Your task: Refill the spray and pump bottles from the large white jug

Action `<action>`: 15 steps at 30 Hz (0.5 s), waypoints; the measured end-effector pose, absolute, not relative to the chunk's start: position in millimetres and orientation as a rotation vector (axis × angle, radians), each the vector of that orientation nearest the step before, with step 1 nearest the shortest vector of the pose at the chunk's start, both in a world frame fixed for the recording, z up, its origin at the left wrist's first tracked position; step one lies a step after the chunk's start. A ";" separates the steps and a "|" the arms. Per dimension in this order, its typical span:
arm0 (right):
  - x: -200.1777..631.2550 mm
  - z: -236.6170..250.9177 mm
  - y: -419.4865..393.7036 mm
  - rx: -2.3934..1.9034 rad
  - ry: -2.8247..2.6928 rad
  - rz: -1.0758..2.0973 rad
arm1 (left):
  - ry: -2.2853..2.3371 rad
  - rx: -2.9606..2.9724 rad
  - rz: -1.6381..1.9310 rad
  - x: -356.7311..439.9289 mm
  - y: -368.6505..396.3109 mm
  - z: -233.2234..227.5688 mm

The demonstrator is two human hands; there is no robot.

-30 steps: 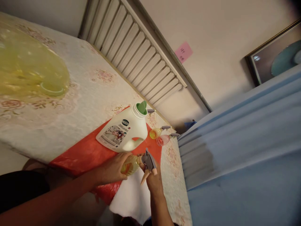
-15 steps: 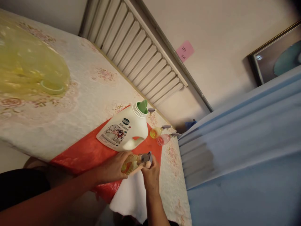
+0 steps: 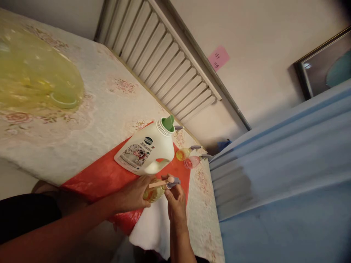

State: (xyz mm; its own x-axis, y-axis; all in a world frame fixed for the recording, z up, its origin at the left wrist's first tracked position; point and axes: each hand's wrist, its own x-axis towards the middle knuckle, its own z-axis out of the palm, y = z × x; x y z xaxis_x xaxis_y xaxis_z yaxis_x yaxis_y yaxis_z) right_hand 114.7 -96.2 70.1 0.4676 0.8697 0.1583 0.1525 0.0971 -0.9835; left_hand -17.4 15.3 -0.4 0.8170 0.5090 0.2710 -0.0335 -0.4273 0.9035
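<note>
A small clear spray bottle filled with yellow liquid (image 3: 153, 193) is gripped around its belly by the left hand (image 3: 134, 195), fingers curled tight round it, over the near edge of the red plastic sheet (image 3: 101, 177) and a bit of white cloth (image 3: 153, 228). The grey trigger sprayer head (image 3: 172, 181) on top of the bottle is pinched by the right hand (image 3: 175, 201), fingers closed on it, with the pinkish trigger lever (image 3: 160, 183) sticking out sideways towards the left hand. Just behind, a big white detergent jug with a green pour spout (image 3: 148, 149) is stood on the red sheet, cap off. Two more little spray bottles, one yellow (image 3: 182, 154) and one pink (image 3: 192, 162), are parked just beside the jug. All of it is laid out on a flowery cream tablecloth (image 3: 109, 106).
</note>
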 end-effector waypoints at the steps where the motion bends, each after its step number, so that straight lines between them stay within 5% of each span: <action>1: 115.5 70.4 -96.1 -1.393 -0.981 0.701 | 0.355 1.925 0.634 -17.1 15.3 -1.5; 10: 113.2 63.4 -88.4 -1.578 -0.946 0.449 | 0.374 1.888 0.664 -18.7 13.6 0.3; 15: 115.6 73.3 -94.4 -1.460 -1.053 0.633 | 0.357 1.884 0.674 -18.3 14.0 0.1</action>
